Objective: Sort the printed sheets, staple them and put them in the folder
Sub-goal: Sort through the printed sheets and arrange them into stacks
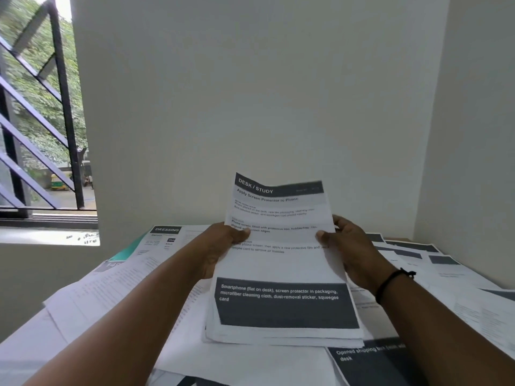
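I hold a stack of printed sheets [281,274] upright in front of me, its bottom edge resting on the papers on the desk. The top sheet is headed "DESK / STUDY" and has a dark band near its foot. My left hand [220,246] grips the stack's left edge, thumb on the front. At the right edge my right hand [348,246] grips it the same way. A teal folder [126,252] shows partly under loose sheets at the back left. No stapler is in view.
Loose printed sheets cover the desk: a "DRESSING" sheet [167,238] at the back left, several dark-headed sheets [412,252] at the right, another [367,360] in front. White walls stand close behind and to the right. A barred window [41,121] is at the left.
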Demonstrator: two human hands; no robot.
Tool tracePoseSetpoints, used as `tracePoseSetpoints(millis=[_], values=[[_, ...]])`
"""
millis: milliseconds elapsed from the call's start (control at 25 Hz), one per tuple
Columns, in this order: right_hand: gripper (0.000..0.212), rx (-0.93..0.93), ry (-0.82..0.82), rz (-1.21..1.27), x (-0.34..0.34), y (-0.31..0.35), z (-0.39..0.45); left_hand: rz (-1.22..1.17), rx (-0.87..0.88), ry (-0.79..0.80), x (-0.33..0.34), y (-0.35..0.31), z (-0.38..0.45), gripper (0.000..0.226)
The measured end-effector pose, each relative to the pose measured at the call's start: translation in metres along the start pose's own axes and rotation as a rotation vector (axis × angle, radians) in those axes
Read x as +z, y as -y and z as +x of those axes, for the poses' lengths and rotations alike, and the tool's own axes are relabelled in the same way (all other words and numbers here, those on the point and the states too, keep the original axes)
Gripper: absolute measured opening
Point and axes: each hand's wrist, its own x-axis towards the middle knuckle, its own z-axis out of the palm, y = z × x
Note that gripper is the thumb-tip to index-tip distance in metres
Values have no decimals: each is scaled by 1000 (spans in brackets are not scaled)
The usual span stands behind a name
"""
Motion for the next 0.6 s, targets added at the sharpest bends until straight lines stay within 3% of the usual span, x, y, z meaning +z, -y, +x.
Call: tracePoseSetpoints(millis=[40,80,160,240,320,440,600], values=[[9,31,-38,-128,-7,4,-2,41,5,-37,-1,0,2,19],[10,42,-102,-336,-17,7,0,62,13,-74,-3,0,4,13],[30,91,-175,-963,-44,9,7,57,20,-139,-10,1,9,8],[65,259,-122,-1332,-59,6,8,30,7,-197,-17,3,11,11],[97,400,-44,-1349,-64,2,5,11,-8,-247,-22,5,13,14],[97,401,25,-1344,-67,-1,5,8,-18,-303,-28,6,15,16],[106,435,-33,-1241,-79,-5,10,35,-41,-308,-28,7,16,12]])
